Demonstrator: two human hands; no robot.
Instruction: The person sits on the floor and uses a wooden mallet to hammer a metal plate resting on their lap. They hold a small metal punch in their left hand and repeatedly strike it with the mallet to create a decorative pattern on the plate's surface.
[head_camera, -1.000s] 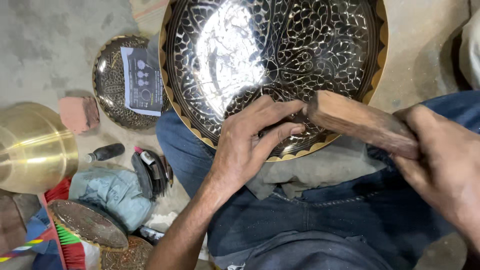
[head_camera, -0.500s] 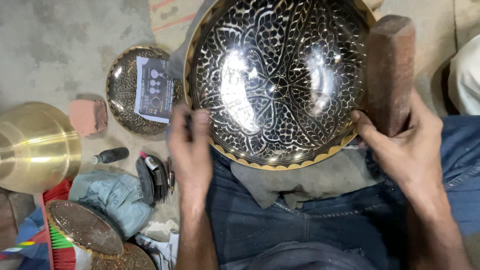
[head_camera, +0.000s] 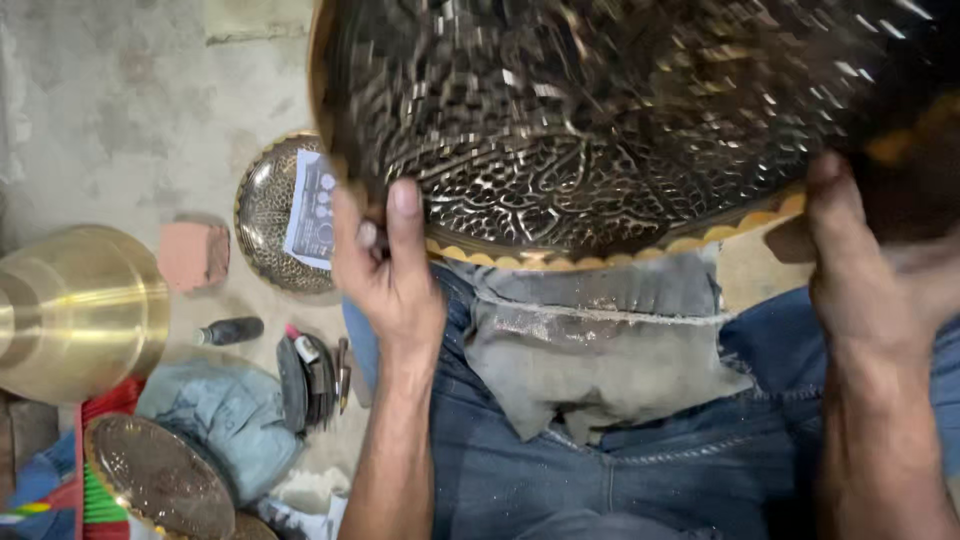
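Note:
A large engraved brass bowl (head_camera: 600, 120), dark with a gold scalloped rim, fills the top of the head view, raised and blurred. My left hand (head_camera: 392, 265) grips its near-left rim, thumb on the patterned inside. My right hand (head_camera: 870, 270) grips the right rim; whether it also holds the wooden block is hidden by blur. Below the bowl a grey cloth (head_camera: 600, 350) lies across my jeans-clad lap (head_camera: 620, 480).
On the concrete floor at left lie a smaller engraved plate (head_camera: 262, 215) with a paper sheet on it, a pink block (head_camera: 192, 255), a plain brass vessel (head_camera: 75, 310), a dark-handled tool (head_camera: 228, 330), a folded denim rag (head_camera: 225, 420) and an engraved disc (head_camera: 160, 480).
The bowl has been lifted off my lap and tipped closer to the camera, uncovering the grey cloth. Both hands went up with its rim; the wooden block is no longer clearly visible.

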